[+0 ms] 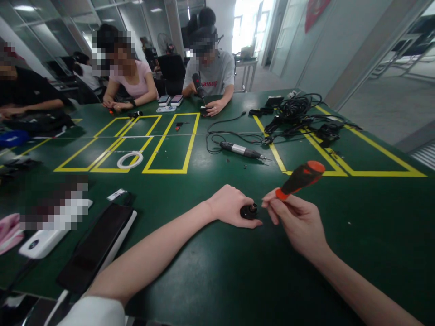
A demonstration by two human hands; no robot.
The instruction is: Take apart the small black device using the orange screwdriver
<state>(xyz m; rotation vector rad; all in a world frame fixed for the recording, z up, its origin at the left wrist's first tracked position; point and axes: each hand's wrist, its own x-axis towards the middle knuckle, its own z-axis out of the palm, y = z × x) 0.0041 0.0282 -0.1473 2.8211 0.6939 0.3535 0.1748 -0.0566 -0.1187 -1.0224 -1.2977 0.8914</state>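
On the green table, my left hand [234, 206] is closed around a small round black part [247, 212]. A short metallic piece [254, 206] stands up at that part's right side. To its right, my right hand [299, 219] pinches a screwdriver with a black and orange handle [301, 179]. The handle tilts up and to the right, above the fingers. The fingers hide the screwdriver's shaft, so I cannot tell where its tip is. A small gap separates my two hands.
An electric screwdriver [243, 150] with a cord lies beyond my hands. Tangled black cables [295, 113] lie at the back right, and a white tape ring [130, 160] at left. A black phone-like device [98, 244] lies beside my left forearm. A co-worker [210, 74] uses a power driver opposite.
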